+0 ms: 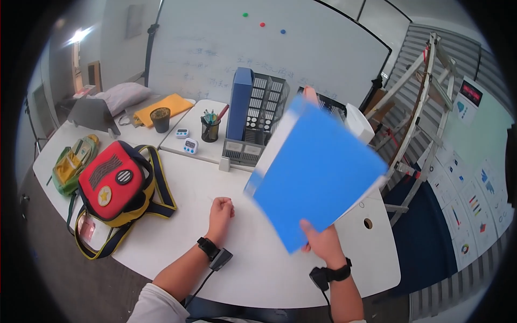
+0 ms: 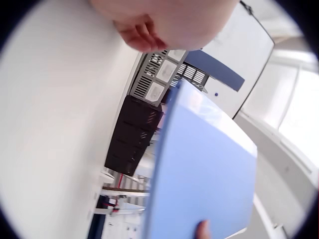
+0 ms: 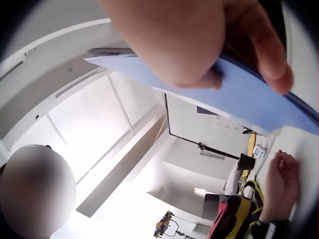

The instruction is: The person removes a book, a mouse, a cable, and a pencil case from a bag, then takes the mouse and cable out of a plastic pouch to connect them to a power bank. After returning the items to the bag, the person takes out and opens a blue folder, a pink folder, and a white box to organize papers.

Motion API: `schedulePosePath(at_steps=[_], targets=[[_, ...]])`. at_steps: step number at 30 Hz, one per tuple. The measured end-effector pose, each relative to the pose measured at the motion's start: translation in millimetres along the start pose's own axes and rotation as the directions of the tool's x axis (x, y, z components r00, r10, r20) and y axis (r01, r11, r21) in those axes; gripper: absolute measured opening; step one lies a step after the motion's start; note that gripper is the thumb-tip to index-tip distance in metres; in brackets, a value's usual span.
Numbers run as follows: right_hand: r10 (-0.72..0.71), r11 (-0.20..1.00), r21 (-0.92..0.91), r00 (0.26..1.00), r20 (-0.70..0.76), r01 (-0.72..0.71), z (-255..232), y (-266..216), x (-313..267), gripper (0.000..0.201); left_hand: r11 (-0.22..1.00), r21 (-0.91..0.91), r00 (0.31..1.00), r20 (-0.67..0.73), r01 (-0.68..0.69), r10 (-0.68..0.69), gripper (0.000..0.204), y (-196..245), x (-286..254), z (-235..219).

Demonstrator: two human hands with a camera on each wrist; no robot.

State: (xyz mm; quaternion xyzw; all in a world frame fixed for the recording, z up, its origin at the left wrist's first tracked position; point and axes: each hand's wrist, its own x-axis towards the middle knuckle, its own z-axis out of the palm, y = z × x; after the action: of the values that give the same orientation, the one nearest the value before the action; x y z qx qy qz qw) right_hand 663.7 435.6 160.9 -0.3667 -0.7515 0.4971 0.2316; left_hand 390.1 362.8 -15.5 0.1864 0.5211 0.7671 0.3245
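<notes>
A blue folder (image 1: 320,172) is held up over the right part of the white table, tilted. My right hand (image 1: 325,243) grips it by its lower edge, thumb on the blue cover. In the right wrist view the fingers curl round the folder's edge (image 3: 249,94). My left hand (image 1: 219,218) lies by the table's middle, fingers loosely curled and holding nothing; the left wrist view shows it at the top, apart from the folder. Behind the folder stands a dark desktop file rack (image 1: 245,153), partly hidden, with a blue file box (image 1: 240,105) upright in it.
A red backpack (image 1: 116,180) and a small green bag (image 1: 75,164) lie at the left. A mesh pen cup (image 1: 210,129), white timers (image 1: 190,145), a dark pot (image 1: 160,119) and a yellow pouch (image 1: 164,109) sit further back. A ladder (image 1: 420,107) stands right of the table.
</notes>
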Motion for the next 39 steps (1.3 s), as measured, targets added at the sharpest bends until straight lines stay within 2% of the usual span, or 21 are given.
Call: schedulePosePath(at_steps=[1, 3, 4, 5, 7, 10, 12, 13, 15, 16, 17, 19, 20, 23, 25, 27, 31, 33, 35, 37, 39], targets=[[-0.166, 0.985, 0.024, 0.974, -0.155, 0.171, 7.3, -6.6, 14.9, 0.031, 1.0, -0.003, 1.0, -0.005, -0.001, 0.001, 0.013, -4.5, -4.2, -3.4], [-0.392, 0.911, 0.033, 0.889, -0.237, 0.411, 20.7, -14.1, 65.6, 0.029, 0.986, 0.164, 0.974, 0.226, -0.029, -0.009, 0.012, 6.9, -12.6, -1.3], [-0.438, 0.896, -0.05, 0.859, -0.265, 0.441, 28.3, -25.9, 91.7, 0.028, 0.982, 0.168, 0.974, 0.221, -0.083, 0.044, 0.012, 3.2, -12.0, 3.2], [-0.483, 0.876, -0.134, 0.827, -0.288, 0.464, 37.9, -38.8, 118.6, 0.028, 0.981, 0.174, 0.973, 0.226, -0.082, 0.041, 0.012, 1.4, -11.0, 1.2], [-0.419, 0.881, 0.047, 0.823, -0.384, 0.471, 66.0, -54.7, 176.5, 0.029, 0.951, 0.284, 0.976, 0.21, -0.123, 0.063, 0.011, 0.9, -7.4, -1.6], [-0.382, 0.9, 0.074, 0.859, -0.341, 0.43, 80.4, -64.8, 255.1, 0.033, 0.964, 0.253, 0.972, 0.236, -0.081, 0.02, 0.009, 7.6, -7.9, -3.8], [-0.303, 0.95, -0.039, 0.881, -0.364, 0.311, 93.0, -66.5, 290.5, 0.035, 0.964, 0.259, 0.969, 0.249, -0.063, -0.003, 0.009, 8.4, -7.4, -5.6], [-0.306, 0.948, -0.036, 0.883, -0.356, 0.315, 99.1, -62.2, 308.0, 0.035, 0.963, 0.26, 0.971, 0.239, -0.065, 0.001, 0.009, 8.3, -8.0, -6.3], [-0.391, 0.915, -0.263, 0.827, -0.403, 0.304, 106.5, -53.1, 339.2, 0.037, 0.964, 0.261, 0.971, 0.239, -0.057, -0.008, 0.01, 8.5, -7.0, -6.1], [-0.398, 0.908, -0.279, 0.854, -0.335, 0.313, 106.9, -49.4, 350.1, 0.032, 0.951, 0.304, 0.974, 0.227, -0.06, -0.011, 0.012, 11.8, -8.2, -5.8], [-0.398, 0.908, -0.275, 0.855, -0.331, 0.316, 113.1, -43.7, 359.9, 0.032, 0.95, 0.306, 0.975, 0.222, -0.06, -0.01, 0.012, 14.3, -9.4, -5.7], [-0.426, 0.886, -0.33, 0.854, -0.299, 0.326, 121.3, -44.0, 364.4, 0.037, 0.949, 0.313, 0.973, 0.227, -0.028, -0.046, 0.013, 16.4, -10.6, -3.7], [-0.476, 0.815, -0.492, 0.838, -0.267, 0.307, 120.4, -42.1, 364.6, 0.047, 0.949, 0.315, 0.973, 0.226, -0.027, -0.047, 0.013, 14.6, -10.7, -3.0], [-0.481, 0.809, -0.524, 0.812, -0.33, 0.266, 132.6, -31.2, 378.0, 0.046, 0.949, 0.31, 0.973, 0.231, -0.052, -0.022, 0.012, 14.3, -9.0, -3.2], [-0.464, 0.817, -0.52, 0.819, -0.337, 0.249, 139.7, -26.4, 378.2, 0.048, 0.941, 0.337, 0.966, 0.255, -0.038, -0.053, 0.012, 20.1, -10.8, -2.5], [-0.383, 0.84, -0.512, 0.864, -0.327, 0.179, 143.3, -23.6, 376.3, 0.046, 0.94, 0.335, 0.964, 0.262, -0.055, -0.037, 0.012, 19.5, -9.8, -2.5], [-0.381, 0.808, -0.565, 0.88, -0.283, 0.168, 135.9, -27.7, 351.5, 0.043, 0.945, 0.322, 0.962, 0.271, -0.059, -0.032, 0.012, 19.4, -11.0, -2.5], [-0.469, 0.86, -0.405, 0.79, -0.394, 0.309, 114.7, -42.4, 330.6, 0.042, 0.941, 0.335, 0.962, 0.27, -0.055, -0.04, 0.012, 18.0, -11.3, -3.3], [-0.481, 0.875, -0.311, 0.604, -0.635, 0.37, 84.4, -42.5, 333.0, 0.043, 0.938, 0.343, 0.962, 0.271, -0.054, -0.043, 0.012, 17.4, -10.4, -2.4], [-0.589, 0.789, -0.472, 0.27, -0.761, 0.393, 47.5, -42.3, 337.7, 0.049, 0.923, 0.372, 0.965, 0.26, -0.096, -0.005, 0.013, 16.8, -11.8, -1.6], [-0.598, 0.791, -0.498, 0.273, -0.754, 0.356, 24.2, -47.4, 333.0, 0.056, 0.93, 0.36, 0.965, 0.26, -0.076, -0.022, 0.013, 17.5, -13.0, -1.4]])
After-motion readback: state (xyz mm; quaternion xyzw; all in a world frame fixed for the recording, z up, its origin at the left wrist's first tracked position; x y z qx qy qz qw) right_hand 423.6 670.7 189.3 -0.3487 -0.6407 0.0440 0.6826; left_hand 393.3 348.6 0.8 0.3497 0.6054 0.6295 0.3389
